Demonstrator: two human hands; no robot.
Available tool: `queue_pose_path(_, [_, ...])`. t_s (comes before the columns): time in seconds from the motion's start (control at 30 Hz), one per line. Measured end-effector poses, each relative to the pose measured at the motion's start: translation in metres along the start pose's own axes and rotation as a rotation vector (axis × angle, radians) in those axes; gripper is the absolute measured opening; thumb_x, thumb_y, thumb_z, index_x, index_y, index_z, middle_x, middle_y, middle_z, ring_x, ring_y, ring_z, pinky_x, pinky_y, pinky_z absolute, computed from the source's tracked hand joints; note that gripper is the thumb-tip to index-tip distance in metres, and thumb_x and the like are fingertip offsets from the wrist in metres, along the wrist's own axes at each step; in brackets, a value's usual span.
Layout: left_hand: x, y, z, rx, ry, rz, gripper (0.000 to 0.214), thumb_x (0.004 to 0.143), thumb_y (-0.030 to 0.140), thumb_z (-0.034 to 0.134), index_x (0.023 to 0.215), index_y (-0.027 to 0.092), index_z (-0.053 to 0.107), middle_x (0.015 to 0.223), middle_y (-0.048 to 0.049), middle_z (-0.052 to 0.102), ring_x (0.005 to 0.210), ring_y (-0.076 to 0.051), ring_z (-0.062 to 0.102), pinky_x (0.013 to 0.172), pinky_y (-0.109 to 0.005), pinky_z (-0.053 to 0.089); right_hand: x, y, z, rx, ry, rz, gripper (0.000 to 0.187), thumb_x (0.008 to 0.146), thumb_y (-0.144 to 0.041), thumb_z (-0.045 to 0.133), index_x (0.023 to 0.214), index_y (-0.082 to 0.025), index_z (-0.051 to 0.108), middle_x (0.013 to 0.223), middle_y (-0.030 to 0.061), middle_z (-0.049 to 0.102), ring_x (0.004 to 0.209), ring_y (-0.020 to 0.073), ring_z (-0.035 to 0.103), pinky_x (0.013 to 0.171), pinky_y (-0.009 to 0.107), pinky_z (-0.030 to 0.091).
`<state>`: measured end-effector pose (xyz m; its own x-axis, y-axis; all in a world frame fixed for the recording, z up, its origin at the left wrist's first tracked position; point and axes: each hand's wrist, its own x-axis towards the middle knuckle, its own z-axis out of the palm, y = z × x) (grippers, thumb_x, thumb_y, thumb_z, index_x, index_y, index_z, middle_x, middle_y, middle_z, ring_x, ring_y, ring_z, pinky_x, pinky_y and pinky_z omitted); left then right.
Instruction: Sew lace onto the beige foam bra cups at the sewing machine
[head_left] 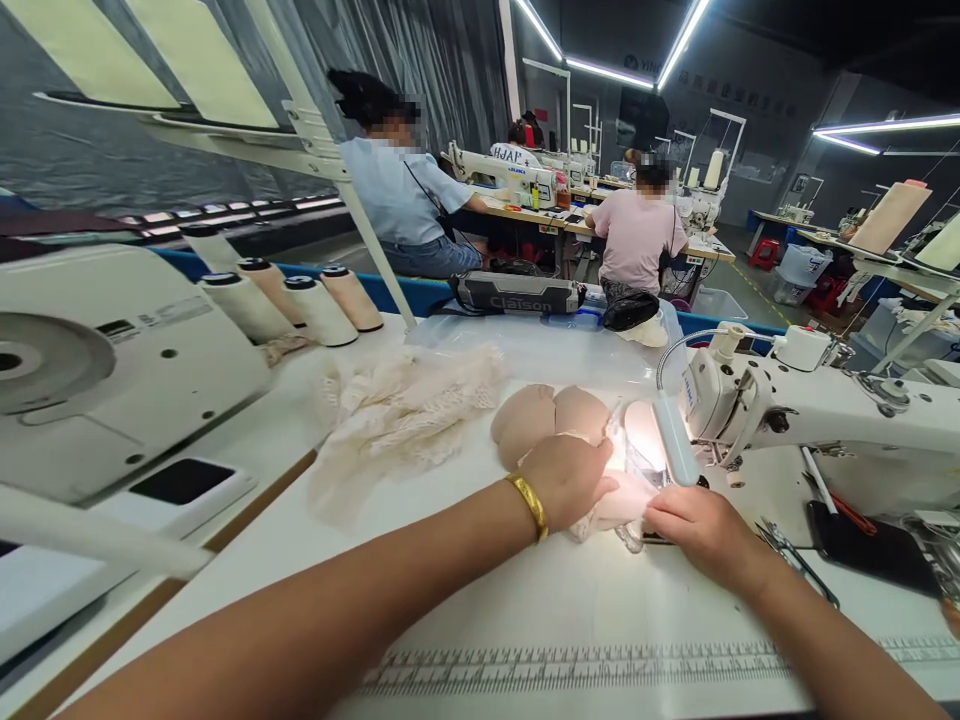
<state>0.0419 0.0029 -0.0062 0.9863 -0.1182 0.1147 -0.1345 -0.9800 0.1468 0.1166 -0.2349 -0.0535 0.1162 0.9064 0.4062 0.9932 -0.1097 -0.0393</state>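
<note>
Pinched between the thumb and fingers of my right hand (701,525) is an edge of the pale fabric (621,500), lying on the white table (480,590) just beside the sewing machine (862,415). My left hand (564,475) lies over its other side; whether it pinches or only presses, I cannot tell. Uneven pull between my hands could pucker the soft cloth, and the padded cups (551,412) crowding behind could drag it askew.

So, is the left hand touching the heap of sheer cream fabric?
Apart: the head view shows white tabletop between the left hand and the sheer cream fabric heap.
</note>
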Motion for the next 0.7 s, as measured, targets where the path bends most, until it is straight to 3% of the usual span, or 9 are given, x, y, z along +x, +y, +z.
queue_pose_path(0.03, [0.001,0.001,0.0,0.018,0.002,0.032,0.012,0.09,0.026,0.066,0.091,0.014,0.065,0.074,-0.0106,0.067,0.068,-0.029,0.063,0.059,-0.036,0.041,0.001,0.0,0.0,-0.001,-0.002,0.008,0.034,0.099,-0.003,0.039,0.09,-0.023,0.065,0.081,0.0022,0.065,0.074,0.0186,0.054,0.062,0.03,0.034])
queue_pose_path(0.1, [0.002,0.005,0.0,0.05,-0.005,0.23,0.003,0.088,0.016,0.063,0.086,0.017,0.062,0.086,-0.0107,0.068,0.078,-0.028,0.063,0.065,-0.036,0.044,0.002,-0.001,-0.001,-0.009,-0.008,0.033,0.034,0.098,-0.003,0.039,0.088,-0.023,0.064,0.081,0.0019,0.065,0.073,0.0181,0.053,0.061,0.03,0.033])
queue_pose_path(0.17, [0.001,0.01,0.004,0.058,0.005,0.466,0.013,0.088,0.009,0.06,0.08,0.018,0.059,0.087,-0.0071,0.067,0.078,-0.023,0.061,0.067,-0.034,0.044,0.002,0.0,-0.002,-0.014,-0.006,0.052,0.033,0.098,-0.002,0.04,0.086,-0.022,0.064,0.081,0.0017,0.065,0.073,0.0176,0.053,0.062,0.03,0.034])
queue_pose_path(0.23, [-0.002,0.013,0.01,0.075,0.032,0.571,0.017,0.091,0.01,0.06,0.075,0.018,0.057,0.083,-0.0048,0.065,0.072,-0.021,0.058,0.062,-0.034,0.041,0.0,0.0,-0.003,-0.008,0.015,0.064,0.033,0.098,-0.002,0.041,0.091,-0.023,0.066,0.085,0.0021,0.068,0.076,0.0179,0.053,0.065,0.03,0.037])
queue_pose_path(0.33, [-0.008,0.015,0.021,0.079,0.095,0.511,0.022,0.094,0.019,0.061,0.073,0.018,0.058,0.08,-0.0043,0.063,0.068,-0.02,0.054,0.058,-0.034,0.038,-0.005,0.0,-0.005,0.0,0.056,0.103,0.031,0.098,-0.003,0.045,0.102,-0.024,0.068,0.093,0.0036,0.07,0.085,0.0199,0.053,0.07,0.03,0.041])
queue_pose_path(0.5, [-0.011,0.016,0.035,0.016,0.196,0.542,0.025,0.096,0.01,0.051,0.074,0.018,0.056,0.082,-0.0045,0.063,0.072,-0.019,0.055,0.068,-0.033,0.044,-0.011,0.0,-0.011,0.027,0.009,0.151,0.031,0.094,-0.003,0.047,0.098,-0.024,0.068,0.085,0.003,0.064,0.08,0.0193,0.049,0.067,0.029,0.041])
queue_pose_path(0.7, [-0.009,0.016,0.039,0.02,0.208,0.522,0.024,0.098,0.013,0.048,0.076,0.019,0.057,0.079,-0.0054,0.062,0.072,-0.021,0.054,0.068,-0.034,0.045,-0.01,-0.001,-0.014,0.026,0.009,0.153,0.031,0.094,-0.005,0.049,0.106,-0.026,0.068,0.087,0.0036,0.065,0.08,0.0199,0.052,0.065,0.029,0.042])
